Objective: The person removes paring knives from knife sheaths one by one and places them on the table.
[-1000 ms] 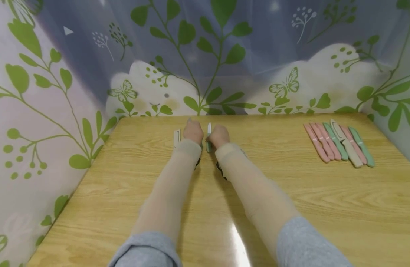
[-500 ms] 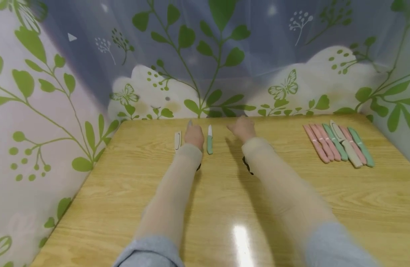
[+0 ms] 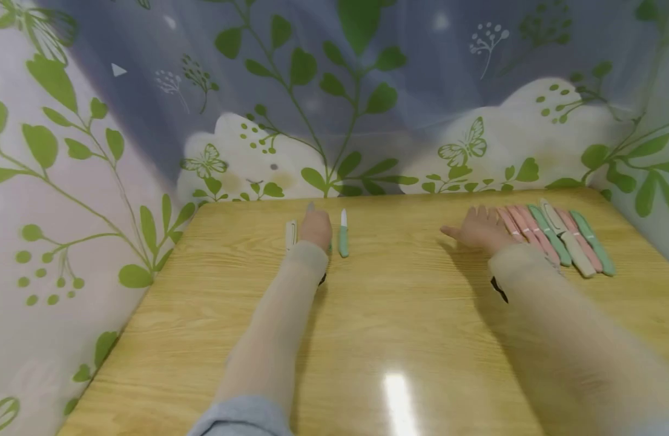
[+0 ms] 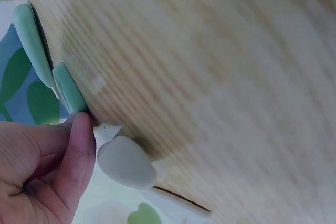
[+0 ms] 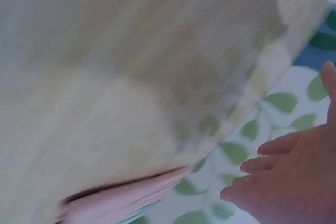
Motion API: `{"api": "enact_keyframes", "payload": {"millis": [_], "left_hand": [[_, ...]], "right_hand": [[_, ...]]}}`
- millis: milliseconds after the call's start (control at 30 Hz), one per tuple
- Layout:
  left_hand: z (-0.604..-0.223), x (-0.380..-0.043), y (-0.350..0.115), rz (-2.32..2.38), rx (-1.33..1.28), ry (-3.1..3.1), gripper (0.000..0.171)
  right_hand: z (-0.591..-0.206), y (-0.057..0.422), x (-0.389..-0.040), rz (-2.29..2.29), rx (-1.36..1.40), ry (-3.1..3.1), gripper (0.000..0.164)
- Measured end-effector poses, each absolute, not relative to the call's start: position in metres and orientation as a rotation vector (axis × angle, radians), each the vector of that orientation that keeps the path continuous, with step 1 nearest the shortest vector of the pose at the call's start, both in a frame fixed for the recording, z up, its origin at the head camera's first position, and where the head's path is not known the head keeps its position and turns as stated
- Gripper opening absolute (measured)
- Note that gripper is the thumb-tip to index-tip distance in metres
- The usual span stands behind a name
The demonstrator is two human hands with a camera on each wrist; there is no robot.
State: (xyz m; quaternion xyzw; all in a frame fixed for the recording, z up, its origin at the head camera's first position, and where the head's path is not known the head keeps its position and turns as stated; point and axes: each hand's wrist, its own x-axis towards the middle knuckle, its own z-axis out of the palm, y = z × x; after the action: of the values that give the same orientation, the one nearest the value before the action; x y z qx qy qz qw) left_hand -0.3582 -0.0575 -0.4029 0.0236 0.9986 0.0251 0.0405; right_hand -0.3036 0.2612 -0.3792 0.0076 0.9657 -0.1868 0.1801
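Observation:
Near the table's back edge, my left hand (image 3: pixel 315 230) pinches a green-handled knife (image 4: pixel 69 88) between thumb and fingers; a blade tip shows beyond the hand in the head view. Just right of it lies another green-handled knife (image 3: pixel 343 235), blade pointing away. Left of the hand is a cream knife (image 3: pixel 290 235), partly covered; its rounded handle end (image 4: pixel 126 162) shows in the left wrist view. My right hand (image 3: pixel 480 230), fingers spread and holding nothing, is at the left end of a row of pink, green and cream knives (image 3: pixel 552 236). Whether it touches them I cannot tell.
The wooden table (image 3: pixel 388 303) ends at a wall covering (image 3: pixel 367 121) with printed leaves and clouds, close behind both hands. A similar leaf-printed wall (image 3: pixel 83 181) runs along the left side. Light glares off the table's front part.
My right hand has let go of the right-hand green-handled knife and moved right to the row of knives, its fingers spreading. My left hand has stayed in place.

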Motion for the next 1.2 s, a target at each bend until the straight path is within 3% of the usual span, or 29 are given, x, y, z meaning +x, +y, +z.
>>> {"api": "enact_keyframes", "payload": {"millis": [300, 733, 1200], "left_hand": [[-0.394, -0.359, -0.049, 0.022, 0.063, 3.063, 0.022], [-0.397, -0.360, -0.051, -0.035, -0.002, 3.039, 0.026], [-0.397, -0.360, -0.045, -0.106, 0.035, 3.031, 0.025]], "right_hand": [[-0.385, 0.315, -0.279, -0.539, 0.080, 2.693, 0.108], [-0.396, 0.332, -0.283, -0.227, -0.028, 2.786, 0.059], [-0.395, 0.335, -0.272, -0.266, -0.339, 3.010, 0.071]]}}
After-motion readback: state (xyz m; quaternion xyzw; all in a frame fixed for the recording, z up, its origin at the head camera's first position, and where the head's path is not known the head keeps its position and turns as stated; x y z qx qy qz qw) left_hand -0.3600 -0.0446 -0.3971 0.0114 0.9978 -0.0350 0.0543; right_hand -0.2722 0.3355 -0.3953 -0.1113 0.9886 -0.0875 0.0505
